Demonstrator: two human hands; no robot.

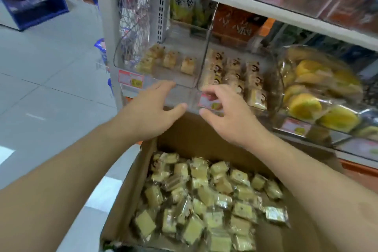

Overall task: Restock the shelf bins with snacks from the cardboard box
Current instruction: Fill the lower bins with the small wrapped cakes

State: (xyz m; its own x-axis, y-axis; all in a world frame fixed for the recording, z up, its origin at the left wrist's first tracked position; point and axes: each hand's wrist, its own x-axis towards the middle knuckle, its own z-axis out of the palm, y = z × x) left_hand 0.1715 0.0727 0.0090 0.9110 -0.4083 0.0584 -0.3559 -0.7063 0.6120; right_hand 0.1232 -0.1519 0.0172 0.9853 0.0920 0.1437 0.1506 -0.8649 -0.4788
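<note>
Shop aisle, pale floor, shelf bins [163,71] far. Left hand [151,112] and right hand [227,116] spread wide, holding nothing. Cardboard box [126,190] of snacks [204,196] near. Best to scoop small handfuls, then drop gently into the left bin.

**Cardboard, clear plastic and glossy wrappers**

The cardboard box [204,139] is matt brown, its inner wall dull and slightly creased. The snacks [206,200] inside it sit in clear, shiny plastic wrappers that catch the light. The shelf bins [184,96] are transparent, glossy hard plastic with smooth rounded fronts; paper price labels [131,79] lie behind them. The shelf upright [161,12] looks like white-painted perforated metal. The floor [41,67] is smooth, pale, faintly reflective tile.
</note>
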